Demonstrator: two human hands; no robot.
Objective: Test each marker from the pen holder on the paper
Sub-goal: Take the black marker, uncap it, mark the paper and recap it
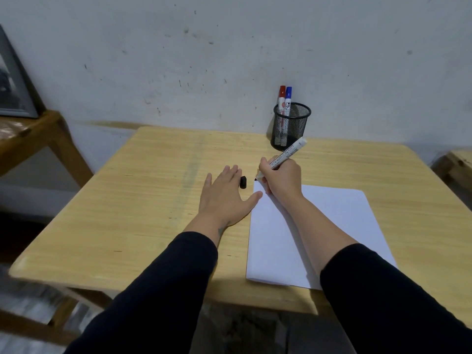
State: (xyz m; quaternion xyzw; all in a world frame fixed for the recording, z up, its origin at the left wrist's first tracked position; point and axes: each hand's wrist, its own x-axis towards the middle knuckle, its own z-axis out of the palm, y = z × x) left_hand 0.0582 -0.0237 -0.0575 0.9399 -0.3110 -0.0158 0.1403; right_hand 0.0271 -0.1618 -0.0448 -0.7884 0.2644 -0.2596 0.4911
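Paper lies on the table, its near edge just inside the table's front edge. Left hand rests flat, fingers spread and holding nothing, thumb touching the paper's left edge. Just beyond lies a black cap. Right hand pinches an uncapped marker, tip at the paper's far left corner. Bare tabletop stretches left. Farther back, the holder keeps a red marker and a blue marker at the wall.

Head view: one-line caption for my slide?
Right hand holds uncapped black marker at paper corner; left hand flat beside cap.
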